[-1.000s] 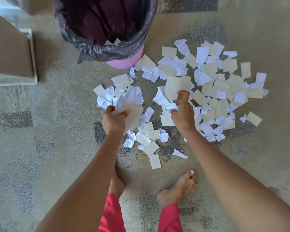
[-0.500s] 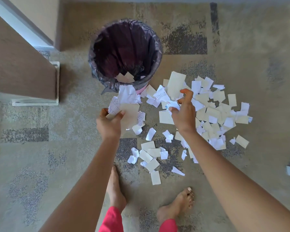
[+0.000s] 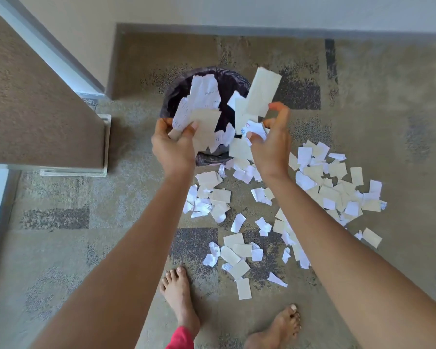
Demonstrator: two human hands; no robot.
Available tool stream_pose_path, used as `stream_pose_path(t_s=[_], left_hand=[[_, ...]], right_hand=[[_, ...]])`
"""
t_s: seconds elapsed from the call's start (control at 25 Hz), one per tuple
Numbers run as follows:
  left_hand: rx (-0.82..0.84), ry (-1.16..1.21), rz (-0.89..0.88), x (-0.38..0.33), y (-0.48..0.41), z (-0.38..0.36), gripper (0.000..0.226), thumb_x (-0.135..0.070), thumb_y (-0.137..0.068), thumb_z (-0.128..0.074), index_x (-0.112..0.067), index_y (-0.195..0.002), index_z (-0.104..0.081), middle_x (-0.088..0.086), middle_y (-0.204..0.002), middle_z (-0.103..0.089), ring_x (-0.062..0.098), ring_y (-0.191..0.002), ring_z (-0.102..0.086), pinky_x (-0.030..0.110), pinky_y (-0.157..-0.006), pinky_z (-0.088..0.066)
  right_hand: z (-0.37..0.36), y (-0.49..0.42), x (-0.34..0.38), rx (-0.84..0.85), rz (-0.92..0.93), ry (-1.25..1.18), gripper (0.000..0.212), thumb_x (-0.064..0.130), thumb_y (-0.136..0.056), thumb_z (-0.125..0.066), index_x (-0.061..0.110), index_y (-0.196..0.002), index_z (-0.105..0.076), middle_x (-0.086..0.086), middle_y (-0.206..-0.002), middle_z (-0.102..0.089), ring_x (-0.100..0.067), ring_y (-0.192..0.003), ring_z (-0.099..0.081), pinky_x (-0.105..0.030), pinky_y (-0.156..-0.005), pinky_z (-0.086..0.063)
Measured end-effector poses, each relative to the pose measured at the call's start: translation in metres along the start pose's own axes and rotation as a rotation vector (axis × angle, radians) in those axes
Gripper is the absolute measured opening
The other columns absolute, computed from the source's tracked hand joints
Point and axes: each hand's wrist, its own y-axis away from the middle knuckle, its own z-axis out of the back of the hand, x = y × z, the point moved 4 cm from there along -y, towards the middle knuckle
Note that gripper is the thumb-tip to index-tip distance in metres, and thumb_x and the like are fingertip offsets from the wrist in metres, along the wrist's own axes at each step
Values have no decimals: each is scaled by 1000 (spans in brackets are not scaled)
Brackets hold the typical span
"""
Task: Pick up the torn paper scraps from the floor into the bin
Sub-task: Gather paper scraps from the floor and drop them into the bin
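Fingers (image 3: pixel 280 109) of the left hand (image 3: pixel 171 147) and right hand (image 3: pixel 271 149) are clamped on scraps (image 3: pixel 204 96) over the bin (image 3: pixel 233 76); release is best made centred above its mouth.

1 bin (image 3: pixel 213 71); 1 left hand (image 3: pixel 173 149), 1 right hand (image 3: pixel 269 149); 2 feet (image 3: pixel 179 295); 50+ scraps (image 3: pixel 337 188).

arms (image 3: pixel 126 248): bare | feet (image 3: pixel 179 295): bare | trouser leg (image 3: pixel 180 339): red

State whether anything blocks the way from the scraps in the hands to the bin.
Nothing visible does. The left hand and right hand hold their scraps over the bin, whose mouth is open, with no lid on it.
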Motion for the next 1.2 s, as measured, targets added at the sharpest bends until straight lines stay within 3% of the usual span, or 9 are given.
stream_pose_path(t_s=[0.04, 0.16, 0.28, 0.36, 0.56, 0.72, 0.84, 1.04, 1.2], left_hand=[[2, -5, -20, -4, -7, -4, 30, -19, -76, -80, -22, -76, -50, -5, -78, -64, 1, -61, -53, 16, -59, -46], [18, -52, -57, -8, -27, -13, 31, -20, -77, -79, -19, -77, -48, -12, -70, -57, -8, -51, -47, 8, -52, -37], [18, -112, -72, -5, -41, -21, 30, -21, -78, -79, -15, -81, -49, -16, -67, -54, -7, -49, -47, 10, -49, -35], [13, -154, -54, 2, -49, -24, 29, -23, -79, -78, -16, -81, -50, -15, -66, -55, -3, -49, -47, 19, -53, -40], [31, -257, -34, 19, -60, -28, 28, -25, -81, -76, -21, -83, -48, -7, -77, -63, 13, -63, -53, 33, -64, -50], [52, -346, -51, 32, -67, -29, 33, -28, -79, -77, -17, -101, -55, -4, -92, -67, 21, -87, -65, 41, -74, -56], [63, -398, -48, 38, -66, -30, 38, -27, -80, -77, -18, -108, -54, -7, -98, -66, 21, -93, -64, 41, -79, -54], [97, -392, -70, 42, -65, -34, 33, -26, -78, -77, -20, -103, -56, -15, -94, -66, 12, -94, -65, 39, -85, -53], [112, -412, -89, 39, -60, -36, 33, -30, -79, -77, -21, -105, -58, -14, -96, -64, 12, -95, -63, 35, -82, -53]], right_hand=[[-6, -7, 6, -10, 11, 1, 58, -5, -77, -65, 18, -124, -38, -2, -99, -62, -16, -88, -58, -10, -61, -39], [-27, -26, 17, -7, 23, 42, 58, -5, -78, -64, 16, -126, -38, 1, -90, -57, -18, -85, -57, -20, -61, -34], [-49, -38, 16, 11, 11, 68, 61, -5, -77, -64, 19, -126, -37, -2, -92, -61, -23, -86, -59, -31, -69, -46], [-61, -43, 14, 8, 18, 103, 61, -4, -77, -65, 20, -125, -37, -4, -96, -63, -25, -90, -60, -36, -72, -50], [-80, -44, 4, 50, 24, 204, 61, -5, -78, -65, 15, -128, -38, -8, -99, -63, -26, -93, -57, -37, -73, -46], [-90, -44, -7, 99, 5, 285, 60, -3, -80, -65, 15, -129, -36, -11, -99, -60, -24, -87, -54, -28, -69, -35], [-95, -44, -15, 113, -10, 295, 58, 1, -80, -67, 16, -127, -37, -8, -97, -62, -23, -87, -55, -28, -69, -34], [-97, -43, -20, 126, 1, 282, 55, 2, -77, -68, 16, -122, -40, -4, -91, -63, -24, -87, -57, -30, -67, -36], [-92, -43, -15, 142, 9, 274, 51, 3, -78, -70, 13, -121, -43, -4, -91, -62, -24, -90, -56, -31, -69, -38]])
